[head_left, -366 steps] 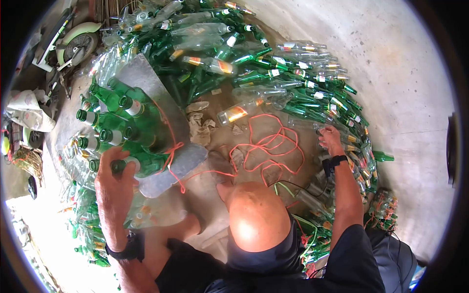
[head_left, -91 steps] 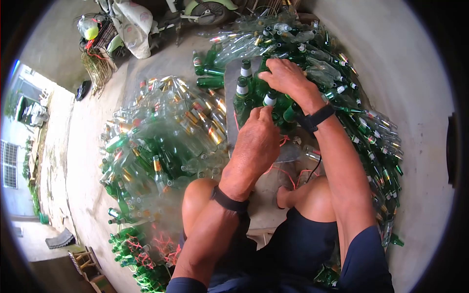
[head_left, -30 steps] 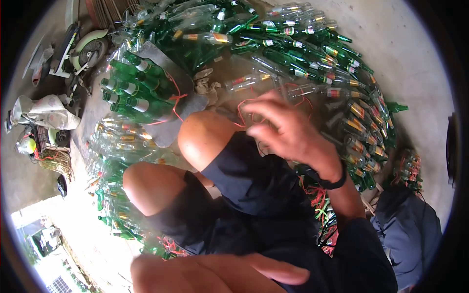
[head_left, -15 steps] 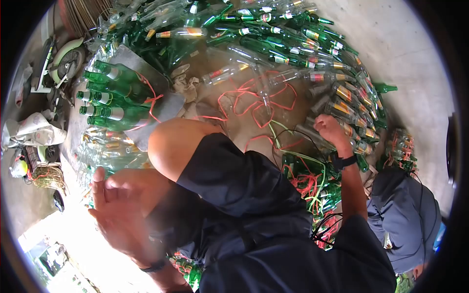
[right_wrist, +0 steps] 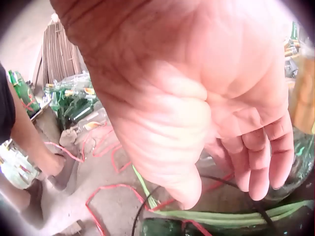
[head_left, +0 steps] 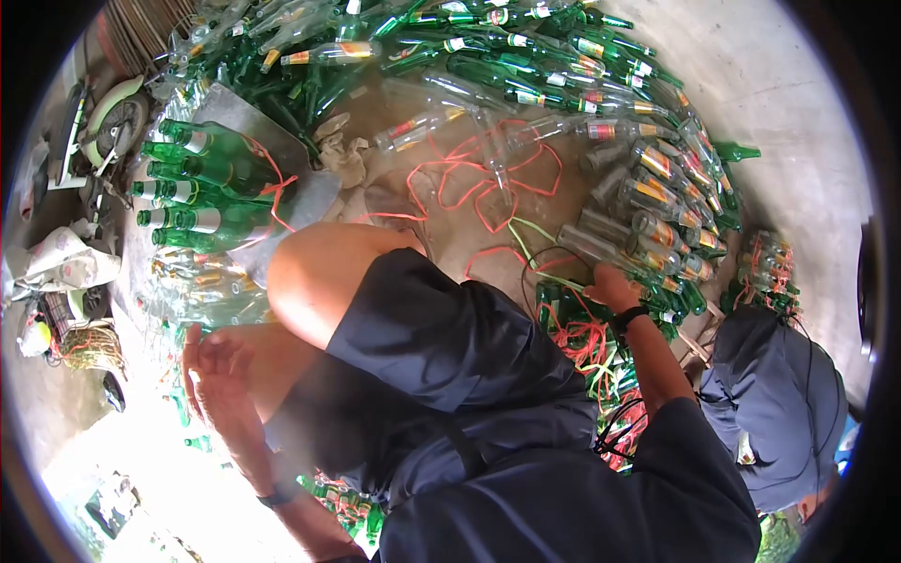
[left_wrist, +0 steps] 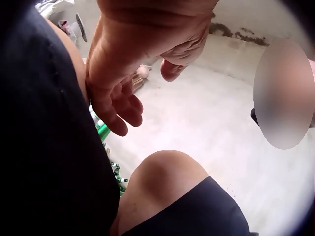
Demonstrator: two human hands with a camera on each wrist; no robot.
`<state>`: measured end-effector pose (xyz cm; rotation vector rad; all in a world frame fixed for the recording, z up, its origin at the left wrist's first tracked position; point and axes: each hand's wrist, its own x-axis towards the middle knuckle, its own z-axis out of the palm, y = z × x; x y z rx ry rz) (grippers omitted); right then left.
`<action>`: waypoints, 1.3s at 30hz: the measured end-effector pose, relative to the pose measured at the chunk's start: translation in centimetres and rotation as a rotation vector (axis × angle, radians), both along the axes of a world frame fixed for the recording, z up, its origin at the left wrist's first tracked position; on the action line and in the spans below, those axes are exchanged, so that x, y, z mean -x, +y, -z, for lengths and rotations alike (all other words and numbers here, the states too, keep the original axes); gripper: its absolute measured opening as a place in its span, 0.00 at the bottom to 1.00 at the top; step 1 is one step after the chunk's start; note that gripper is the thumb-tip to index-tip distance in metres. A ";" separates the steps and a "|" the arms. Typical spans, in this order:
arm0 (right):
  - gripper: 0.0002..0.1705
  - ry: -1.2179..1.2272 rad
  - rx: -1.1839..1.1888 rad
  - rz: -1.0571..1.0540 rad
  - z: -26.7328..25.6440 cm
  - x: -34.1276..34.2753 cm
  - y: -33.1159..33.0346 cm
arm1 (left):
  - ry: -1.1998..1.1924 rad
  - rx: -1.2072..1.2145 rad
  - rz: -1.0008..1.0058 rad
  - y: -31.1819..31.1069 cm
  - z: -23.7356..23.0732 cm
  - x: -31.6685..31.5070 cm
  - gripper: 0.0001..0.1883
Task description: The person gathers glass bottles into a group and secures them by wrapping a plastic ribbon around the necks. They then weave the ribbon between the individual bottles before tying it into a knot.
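Note:
My right hand (head_left: 612,287) reaches down at the right, beside clear glass bottles (head_left: 591,246) and over green ones. In the right wrist view its fingers (right_wrist: 258,172) hang relaxed with nothing held, close above a pale green strap (right_wrist: 236,216). My left hand (head_left: 223,375) hovers by my bent leg, loosely spread. The left wrist view shows its fingers (left_wrist: 120,110) hanging loose, holding nothing. A bundle of green beer bottles (head_left: 225,174), tied with red string (head_left: 279,188), lies tilted on a grey sheet (head_left: 314,192) at the left.
Loose red string (head_left: 446,169) snakes over the floor before my knee (head_left: 314,277). Piles of green and clear bottles (head_left: 526,66) curve along the wall (head_left: 751,75). Tangled red string (head_left: 584,342) lies on bottles by my right side, with a dark garment (head_left: 774,403) farther right.
Three seconds ago both hands were at the bottle bundle. Since then I have turned right; my right hand has moved down to the right-hand bottles, my left hand out to the left.

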<state>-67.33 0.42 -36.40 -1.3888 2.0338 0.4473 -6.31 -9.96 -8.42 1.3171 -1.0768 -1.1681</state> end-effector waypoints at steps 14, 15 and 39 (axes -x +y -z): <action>0.18 0.031 0.098 0.029 4.8 -1.6 0.9 | 0.023 -0.033 -0.069 0.8 0.9 -0.7 0.42; 0.18 0.030 0.096 0.030 4.9 -1.9 0.9 | 0.022 -0.036 -0.069 0.8 0.7 -0.5 0.42; 0.08 -0.260 0.236 -0.144 2.7 -2.3 3.4 | -0.061 -0.027 -0.062 0.6 0.2 0.7 0.30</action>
